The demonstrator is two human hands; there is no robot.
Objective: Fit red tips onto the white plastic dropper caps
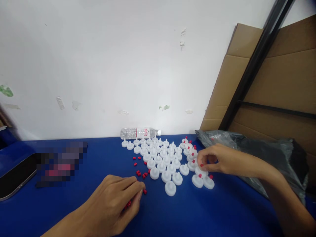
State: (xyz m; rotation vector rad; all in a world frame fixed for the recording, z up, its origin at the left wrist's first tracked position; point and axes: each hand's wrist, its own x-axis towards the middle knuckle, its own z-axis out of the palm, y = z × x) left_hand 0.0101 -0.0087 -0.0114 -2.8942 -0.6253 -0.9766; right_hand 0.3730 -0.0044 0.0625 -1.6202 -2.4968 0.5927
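right hand pinches a red cap at a white lid, left hand curls low among loose caps.
the right hand (217,159) has thumb and forefinger closed on a red cap (201,165), right at the top of a white lid (201,172) in the right-hand cluster, where other lids wear red caps on their spouts. the left hand (112,200) bends over the blue table (209,214), fingertips close together beside 1 loose cap (145,192); whether they grip it, i cannot tell. more loose caps lie just beyond that hand, left of the bare-spouted lids (170,189). a clear bottle (142,133) lies on its side behind them, and a grey plastic bag (266,164) sits at the right.
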